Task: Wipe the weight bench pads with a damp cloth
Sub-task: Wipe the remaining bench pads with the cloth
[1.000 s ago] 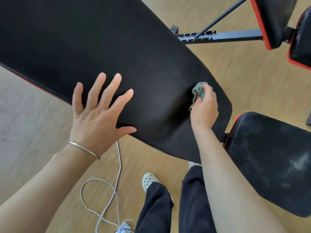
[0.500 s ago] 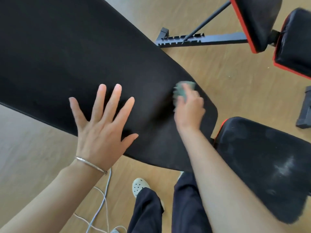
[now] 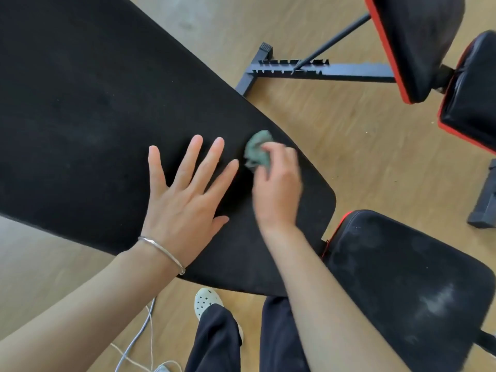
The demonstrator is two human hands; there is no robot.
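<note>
Left hand [image 3: 185,200], fingers spread flat, presses on the black backrest pad [image 3: 94,108]. Just right of it, the right hand [image 3: 276,191] grips a crumpled green cloth [image 3: 256,150] against the pad. Dusty seat pad [image 3: 402,277] lies near right.

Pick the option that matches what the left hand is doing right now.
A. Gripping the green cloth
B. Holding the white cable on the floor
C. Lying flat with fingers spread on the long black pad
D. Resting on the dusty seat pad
C: the left hand lies flat, fingers spread, on the long black pad, while the right hand holds the green cloth.
</note>
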